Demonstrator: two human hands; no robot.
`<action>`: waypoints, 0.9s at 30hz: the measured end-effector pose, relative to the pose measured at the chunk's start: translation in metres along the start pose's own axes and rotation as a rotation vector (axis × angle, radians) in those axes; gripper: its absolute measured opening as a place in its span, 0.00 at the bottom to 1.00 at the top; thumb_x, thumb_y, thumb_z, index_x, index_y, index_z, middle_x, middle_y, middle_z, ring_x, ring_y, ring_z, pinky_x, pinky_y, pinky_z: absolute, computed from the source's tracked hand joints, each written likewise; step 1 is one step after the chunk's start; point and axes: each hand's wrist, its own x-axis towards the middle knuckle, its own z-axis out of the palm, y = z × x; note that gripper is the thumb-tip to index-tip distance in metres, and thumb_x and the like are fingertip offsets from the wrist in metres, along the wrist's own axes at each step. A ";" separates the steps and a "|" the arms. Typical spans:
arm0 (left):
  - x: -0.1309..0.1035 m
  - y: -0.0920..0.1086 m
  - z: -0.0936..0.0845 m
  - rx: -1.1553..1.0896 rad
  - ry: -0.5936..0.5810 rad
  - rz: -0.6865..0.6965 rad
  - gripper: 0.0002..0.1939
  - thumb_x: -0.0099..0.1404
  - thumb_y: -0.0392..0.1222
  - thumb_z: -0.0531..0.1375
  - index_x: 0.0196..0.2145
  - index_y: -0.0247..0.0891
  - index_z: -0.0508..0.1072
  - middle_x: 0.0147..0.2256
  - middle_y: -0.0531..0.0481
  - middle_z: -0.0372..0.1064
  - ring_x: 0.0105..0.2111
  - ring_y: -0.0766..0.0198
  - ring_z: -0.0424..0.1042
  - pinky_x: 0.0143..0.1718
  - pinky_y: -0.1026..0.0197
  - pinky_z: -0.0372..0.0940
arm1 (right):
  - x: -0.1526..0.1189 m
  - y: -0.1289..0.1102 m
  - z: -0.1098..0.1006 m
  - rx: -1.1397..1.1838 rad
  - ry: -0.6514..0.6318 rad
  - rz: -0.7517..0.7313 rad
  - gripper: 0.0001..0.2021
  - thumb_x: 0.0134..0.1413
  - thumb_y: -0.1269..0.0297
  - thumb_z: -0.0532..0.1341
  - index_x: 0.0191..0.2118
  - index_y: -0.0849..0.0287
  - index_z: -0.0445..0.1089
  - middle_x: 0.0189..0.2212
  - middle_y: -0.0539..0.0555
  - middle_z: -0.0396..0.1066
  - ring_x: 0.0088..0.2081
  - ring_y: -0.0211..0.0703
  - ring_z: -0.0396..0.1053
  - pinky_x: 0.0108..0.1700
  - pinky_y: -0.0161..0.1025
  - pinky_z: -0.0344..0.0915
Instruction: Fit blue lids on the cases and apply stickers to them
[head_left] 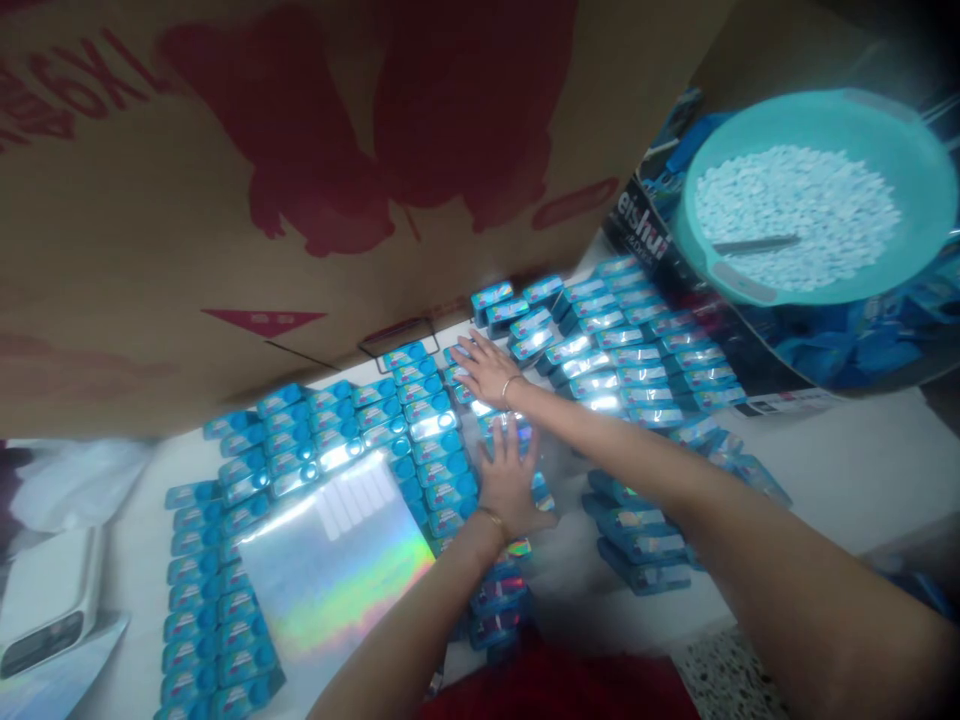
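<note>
Many small blue packs (pixel 439 470) stand in tight rows on a white table. My left hand (pixel 514 485) lies with spread fingers over packs near the middle, palm down. Just beyond it, my right hand (pixel 487 372) rests on the upper packs of the same column, fingers apart. Both hands touch pack tops and hold nothing; the packs under them are partly hidden. A shiny holographic sheet (pixel 337 570) with white strips lies on the packs to the left of my left forearm.
A large cardboard box (pixel 300 200) walls off the far side. A turquoise basin (pixel 817 275) of small white pieces, holding a dark stick, sits on a black box at right. A white device (pixel 52 590) and plastic bag (pixel 82 480) are at left.
</note>
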 end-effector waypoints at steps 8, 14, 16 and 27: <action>-0.004 -0.006 -0.002 -0.108 0.029 0.043 0.65 0.39 0.59 0.68 0.68 0.38 0.42 0.69 0.36 0.19 0.66 0.31 0.23 0.60 0.33 0.46 | -0.001 -0.005 -0.006 0.017 -0.054 -0.008 0.33 0.61 0.43 0.48 0.66 0.55 0.52 0.68 0.61 0.43 0.69 0.61 0.32 0.65 0.58 0.41; 0.010 0.004 -0.003 -0.170 0.016 0.106 0.65 0.39 0.57 0.69 0.67 0.36 0.42 0.69 0.35 0.20 0.65 0.30 0.20 0.60 0.32 0.47 | -0.008 0.012 -0.010 0.013 -0.048 -0.045 0.28 0.65 0.50 0.46 0.65 0.56 0.55 0.68 0.59 0.46 0.68 0.58 0.36 0.65 0.55 0.42; 0.017 0.010 -0.003 -0.195 0.021 0.111 0.63 0.41 0.56 0.68 0.67 0.36 0.41 0.69 0.36 0.20 0.65 0.31 0.19 0.59 0.32 0.47 | -0.010 0.019 -0.012 -0.001 -0.058 -0.062 0.28 0.64 0.50 0.47 0.65 0.57 0.56 0.68 0.59 0.46 0.68 0.59 0.37 0.65 0.57 0.40; 0.015 -0.019 0.009 -0.260 0.087 0.297 0.54 0.54 0.61 0.62 0.68 0.34 0.41 0.69 0.37 0.28 0.68 0.42 0.22 0.64 0.38 0.43 | -0.022 0.054 -0.037 -0.050 -0.095 -0.156 0.28 0.64 0.52 0.50 0.66 0.55 0.53 0.69 0.53 0.42 0.69 0.56 0.32 0.66 0.62 0.28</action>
